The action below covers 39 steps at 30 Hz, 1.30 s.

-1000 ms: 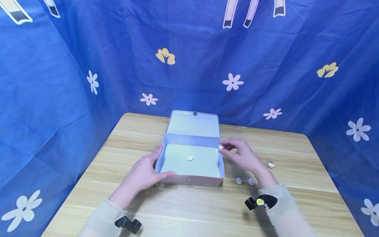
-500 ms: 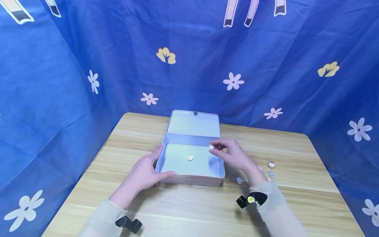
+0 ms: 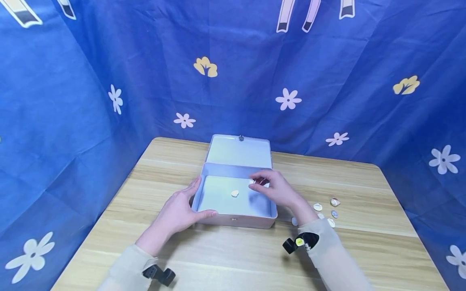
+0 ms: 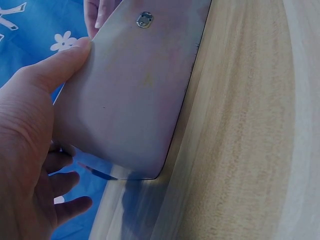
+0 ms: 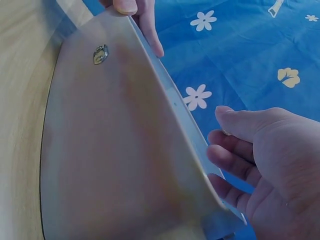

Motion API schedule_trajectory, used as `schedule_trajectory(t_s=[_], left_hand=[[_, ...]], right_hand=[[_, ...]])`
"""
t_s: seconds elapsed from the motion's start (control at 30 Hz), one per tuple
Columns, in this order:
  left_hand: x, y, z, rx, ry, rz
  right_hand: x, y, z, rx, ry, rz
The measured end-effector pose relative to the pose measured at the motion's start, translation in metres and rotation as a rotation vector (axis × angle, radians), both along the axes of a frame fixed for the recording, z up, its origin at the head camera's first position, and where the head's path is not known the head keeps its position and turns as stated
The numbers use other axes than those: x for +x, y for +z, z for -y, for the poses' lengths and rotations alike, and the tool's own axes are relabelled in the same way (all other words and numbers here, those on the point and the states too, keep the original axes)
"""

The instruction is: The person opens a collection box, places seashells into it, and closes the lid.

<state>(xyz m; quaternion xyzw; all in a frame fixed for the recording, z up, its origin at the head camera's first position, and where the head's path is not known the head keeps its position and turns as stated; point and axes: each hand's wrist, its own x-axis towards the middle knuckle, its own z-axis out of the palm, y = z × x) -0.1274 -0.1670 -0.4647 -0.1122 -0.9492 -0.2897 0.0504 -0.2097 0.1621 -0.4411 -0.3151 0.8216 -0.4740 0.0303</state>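
Observation:
A shallow pale metal box [image 3: 233, 221] stands on the table with its lid [image 3: 240, 151] laid back behind it. My left hand [image 3: 178, 208] rests on its front left corner, thumb stretched along the front rim and fingers straight along the left side. Inside the box, near the middle, lies a small white shell [image 3: 234, 193]. Over the right half of the box my right hand [image 3: 274, 188] pinches another small whitish shell [image 5: 226, 132] between thumb and fingertips, mostly hidden by the fingers.
Right of the box, several small shells lie on the wooden table [image 3: 233, 262], among them a brownish spiral one [image 3: 335, 202] and a white one [image 3: 318, 207]. The right forearm partly covers this group. A blue patterned cloth [image 3: 240, 81] hangs behind and at both sides.
My right hand has moved left from the box's right edge to over its inside, carrying the shell. More shells on the table now show behind the forearm. The left hand stays in place.

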Motion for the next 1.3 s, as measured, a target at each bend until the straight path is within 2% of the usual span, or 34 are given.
schedule_trajectory(t_s=[0.33, 0.7, 1.0, 1.3], left_hand=[[-0.001, 0.000, 0.000, 0.009, 0.008, 0.003], [0.000, 0.000, 0.001, 0.021, 0.008, 0.014], [0.001, 0.001, 0.000, 0.015, 0.010, 0.014], [0.002, 0.001, 0.000, 0.015, 0.005, 0.013]], right_hand=[[-0.006, -0.007, 0.012, -0.025, 0.039, -0.001], [-0.009, -0.009, 0.022, 0.033, 0.062, 0.005], [-0.010, -0.009, 0.037, 0.046, 0.123, -0.016], [-0.010, -0.013, 0.049, 0.101, 0.165, 0.018]])
